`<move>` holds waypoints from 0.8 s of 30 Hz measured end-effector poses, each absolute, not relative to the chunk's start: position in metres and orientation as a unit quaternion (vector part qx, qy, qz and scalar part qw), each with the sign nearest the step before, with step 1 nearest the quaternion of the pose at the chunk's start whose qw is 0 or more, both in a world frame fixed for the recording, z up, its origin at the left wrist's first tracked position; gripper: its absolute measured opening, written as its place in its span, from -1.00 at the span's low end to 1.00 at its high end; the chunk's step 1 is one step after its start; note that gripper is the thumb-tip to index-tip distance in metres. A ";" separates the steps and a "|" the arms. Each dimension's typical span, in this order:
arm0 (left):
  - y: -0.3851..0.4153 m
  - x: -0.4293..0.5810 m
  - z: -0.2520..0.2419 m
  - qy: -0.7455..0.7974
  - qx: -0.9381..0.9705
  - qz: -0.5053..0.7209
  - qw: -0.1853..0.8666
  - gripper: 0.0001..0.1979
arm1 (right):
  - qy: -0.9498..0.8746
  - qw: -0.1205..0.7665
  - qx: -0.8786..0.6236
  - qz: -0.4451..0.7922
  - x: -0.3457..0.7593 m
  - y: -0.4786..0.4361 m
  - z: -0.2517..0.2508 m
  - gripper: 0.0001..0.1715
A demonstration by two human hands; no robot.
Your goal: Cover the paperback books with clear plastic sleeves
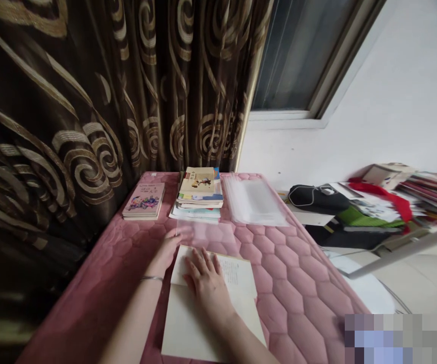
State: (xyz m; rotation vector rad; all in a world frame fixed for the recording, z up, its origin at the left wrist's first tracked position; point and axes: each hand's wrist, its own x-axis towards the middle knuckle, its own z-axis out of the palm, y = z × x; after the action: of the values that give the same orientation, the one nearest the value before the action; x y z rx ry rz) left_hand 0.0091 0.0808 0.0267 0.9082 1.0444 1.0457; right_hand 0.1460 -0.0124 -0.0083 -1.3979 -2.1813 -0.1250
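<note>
An opened book [210, 323] with cream pages lies on the pink quilted surface [297, 283]. My right hand [206, 280] rests flat on its upper page, fingers spread. Just beyond the book's top left corner is my left hand [171, 245], its fingertips blurred by motion at the edge of a clear plastic sheet [212, 231]; whether they grip it is unclear. Behind the sheet stands a stack of books [199, 187]. To its left sit pink-covered books [144, 199], and to its right lies a pile of clear plastic covers [256, 199].
Patterned brown curtains [146, 91] hang at the back and left. Beyond the right edge are a black pouch [317, 198], a red cloth [385, 194], stacked papers and books, and a grey slanted bar [403, 253].
</note>
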 end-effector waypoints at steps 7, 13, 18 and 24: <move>0.057 0.007 0.031 0.391 0.385 0.485 0.681 -0.39 | -0.806 0.285 -0.515 -0.056 0.146 -0.012 -0.011 -0.58; 0.052 0.006 0.028 0.408 0.433 0.482 0.643 -0.46 | -0.816 0.283 -0.500 -0.066 0.147 -0.012 -0.009 -0.55; 0.053 0.009 0.020 0.417 0.484 0.474 0.606 -0.53 | -0.819 0.283 -0.491 -0.085 0.147 -0.010 -0.007 -0.50; 0.050 0.012 0.019 0.489 0.541 0.494 0.473 -0.70 | -0.814 0.312 -0.479 -0.103 0.150 -0.010 0.001 -0.60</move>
State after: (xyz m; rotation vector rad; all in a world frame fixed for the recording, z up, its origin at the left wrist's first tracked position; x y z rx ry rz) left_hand 0.0122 0.0504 0.0190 1.3231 1.1974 1.2090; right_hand 0.1500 -0.0096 0.0006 -1.2631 -2.1481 -0.2724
